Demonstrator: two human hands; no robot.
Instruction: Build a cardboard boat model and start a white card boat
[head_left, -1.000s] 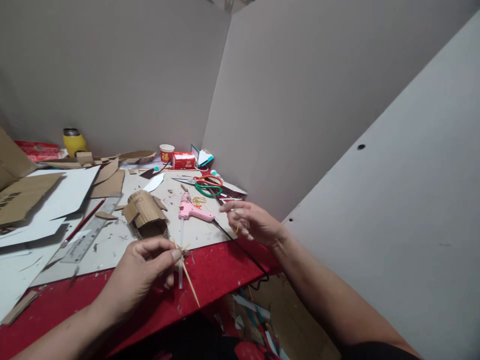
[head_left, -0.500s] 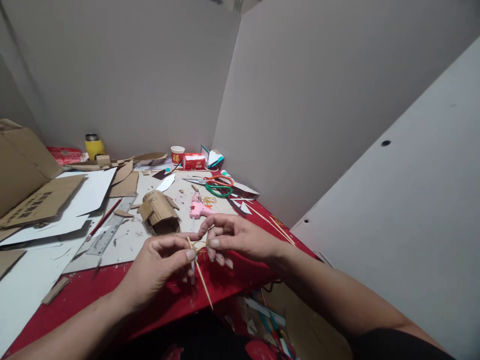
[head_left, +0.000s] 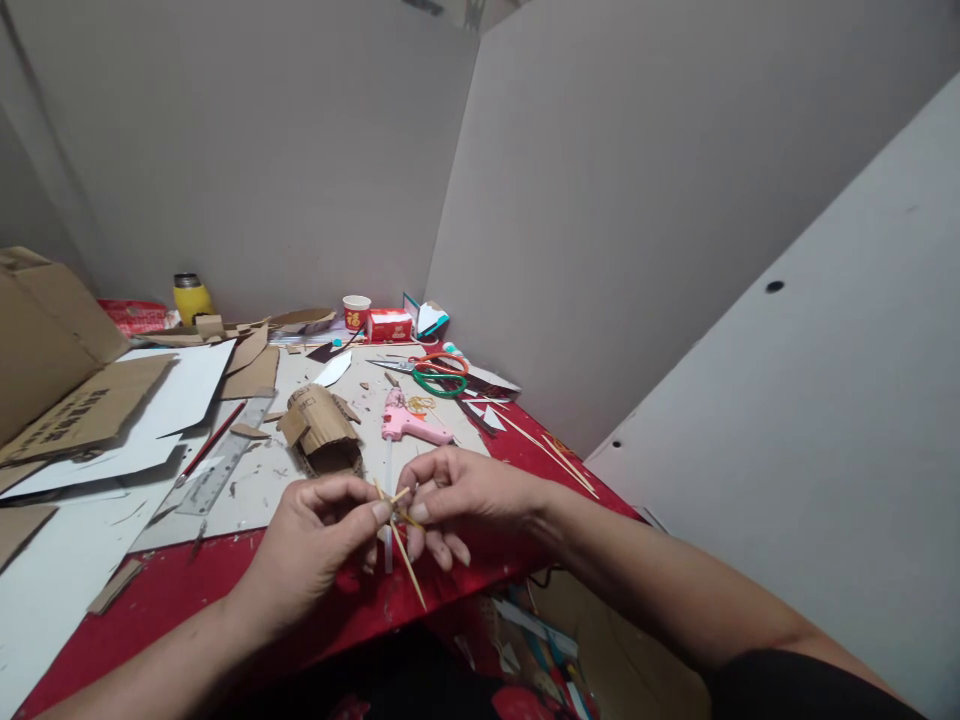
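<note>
My left hand [head_left: 315, 535] is closed, thumb and forefinger pinching a thin wooden skewer [head_left: 409, 571] where a shorter stick crosses it. The skewer slants down toward the table's front edge, its pointed end lowest. Facing it, my right hand [head_left: 465, 500] pinches a thin yellow rubber band [head_left: 412, 520] beside the crossing; how it runs around the sticks is partly hidden by the fingers. Just beyond my hands lie a pink glue gun [head_left: 409, 425] with a clear glue stick and a rolled cardboard tube [head_left: 324, 425] with small side pieces.
Scissors [head_left: 439, 374] with orange and green handles lie behind the glue gun, near a red-and-white cup [head_left: 356, 312]. A ruler [head_left: 217, 470], a red pencil [head_left: 214, 443] and cardboard sheets [head_left: 105, 400] cover the left. Thin sticks [head_left: 555, 450] rest on the red cloth at right.
The rubber band, a stretched loop between my hands before, is now drawn in at the sticks. My right forefinger has curled down, and the short crossing stick now shows.
</note>
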